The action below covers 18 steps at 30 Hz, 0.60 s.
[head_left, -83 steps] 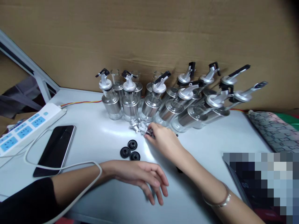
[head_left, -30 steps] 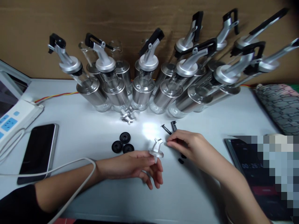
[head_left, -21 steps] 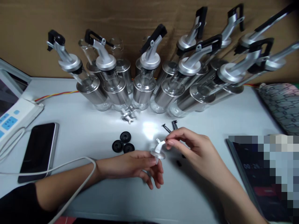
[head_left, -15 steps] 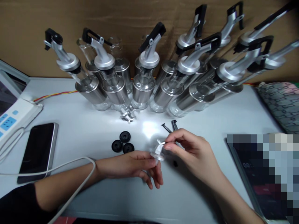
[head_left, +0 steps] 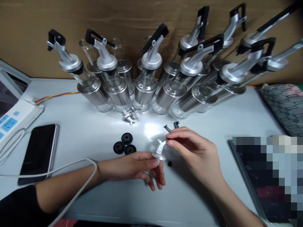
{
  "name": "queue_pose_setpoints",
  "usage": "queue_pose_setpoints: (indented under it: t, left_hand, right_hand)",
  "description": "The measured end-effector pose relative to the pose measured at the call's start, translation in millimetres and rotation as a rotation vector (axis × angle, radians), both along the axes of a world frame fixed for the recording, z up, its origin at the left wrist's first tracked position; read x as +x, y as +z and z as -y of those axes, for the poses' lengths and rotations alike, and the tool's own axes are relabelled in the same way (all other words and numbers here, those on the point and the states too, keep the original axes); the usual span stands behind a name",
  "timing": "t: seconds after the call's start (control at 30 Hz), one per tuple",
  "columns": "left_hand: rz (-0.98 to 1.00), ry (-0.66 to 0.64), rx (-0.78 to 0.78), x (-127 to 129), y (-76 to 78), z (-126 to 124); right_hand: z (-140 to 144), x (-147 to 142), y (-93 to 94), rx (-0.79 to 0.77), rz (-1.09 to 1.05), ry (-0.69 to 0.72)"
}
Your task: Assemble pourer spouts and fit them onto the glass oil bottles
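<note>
My left hand (head_left: pixel 142 165) pinches a silver pourer spout (head_left: pixel 161 148) by its round base, between thumb and forefinger. The spout's tip points up and to the right. At that tip, the thumb and forefinger of my right hand (head_left: pixel 196 151) close on its end. Just below lies a small black piece (head_left: pixel 169 164) on the table. Two black levers (head_left: pixel 176 125) rest behind my right hand, partly hidden by it. Left of the spout sit three black round discs (head_left: pixel 127 138). Farther back, more silver spouts (head_left: pixel 129 116) lie in a small heap.
Several glass-and-steel bottles (head_left: pixel 146 91) with silver pourers stand along the cardboard (head_left: pixel 132 12) at the back. On the left are a phone (head_left: pixel 39 148), a power strip (head_left: pixel 14 121) and a white cable (head_left: pixel 78 197) across my left forearm. A dark tablet-like device (head_left: pixel 251 176) lies at right.
The spout has tilted more upright between my hands, and its stem now shows under the base. My right hand has risen slightly. The small black piece appears farther left.
</note>
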<state>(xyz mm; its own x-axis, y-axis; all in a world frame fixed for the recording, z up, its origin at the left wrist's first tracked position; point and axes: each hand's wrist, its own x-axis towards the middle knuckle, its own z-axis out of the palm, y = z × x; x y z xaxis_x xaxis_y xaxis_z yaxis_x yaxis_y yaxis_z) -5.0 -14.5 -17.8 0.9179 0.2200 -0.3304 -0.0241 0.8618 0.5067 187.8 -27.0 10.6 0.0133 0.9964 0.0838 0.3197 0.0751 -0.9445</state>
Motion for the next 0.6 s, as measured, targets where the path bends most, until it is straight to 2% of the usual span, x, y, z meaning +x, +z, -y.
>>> queue_pose_setpoints:
  t: [0.23, 0.6]
  left_hand:
    - [-0.010, -0.015, 0.004, 0.4, 0.4, -0.4]
    - [-0.013, -0.020, -0.002, -0.1, 1.6, -0.6]
  right_hand:
    - [2.0, -5.4, 0.4, -0.142, -0.076, -0.015]
    - [3.6, -6.8, 1.7, -0.097, -0.097, 0.020]
